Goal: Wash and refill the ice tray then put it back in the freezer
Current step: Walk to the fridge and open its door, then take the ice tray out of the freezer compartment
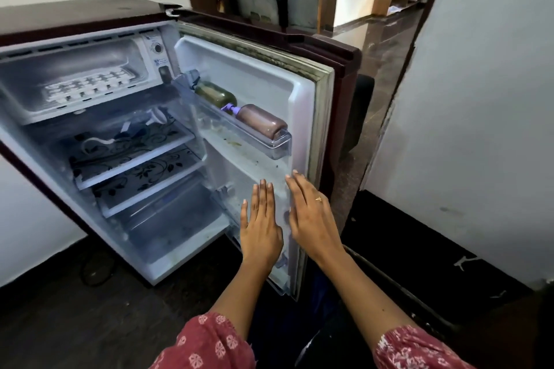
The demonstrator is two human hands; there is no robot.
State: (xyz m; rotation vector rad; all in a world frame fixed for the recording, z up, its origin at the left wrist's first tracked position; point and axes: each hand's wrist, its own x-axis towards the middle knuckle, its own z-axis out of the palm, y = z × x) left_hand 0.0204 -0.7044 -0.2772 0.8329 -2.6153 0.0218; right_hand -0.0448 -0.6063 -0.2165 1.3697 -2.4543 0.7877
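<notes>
2 hands are out in front of the small fridge (75,13), low down by its open door (254,69). In the head view, the left hand (260,228) has its fingers (263,192) straight and close together, and it holds nothing. The right hand (311,219) is just beside it, fingers straight too, also holding nothing. It lies over the door's edge, but I cannot tell if either hand really touches the door.

The ice tray (87,85) is well apart from both hands. It lies flat in the freezer box (126,51) at the top of the fridge, on the left. It is white, with rows of little cups. I cannot tell if there is water or ice in them.

I think the tray is light, a bit bendy, cold, and maybe slippery with frost. If it is full of water it will spill when tipped, so it should stay flat. A good hold is 1 hand on each short end, not on the cups.

1 green bottle (215,94) and 1 brown bottle (260,121) lie in the door shelf (278,150).
</notes>
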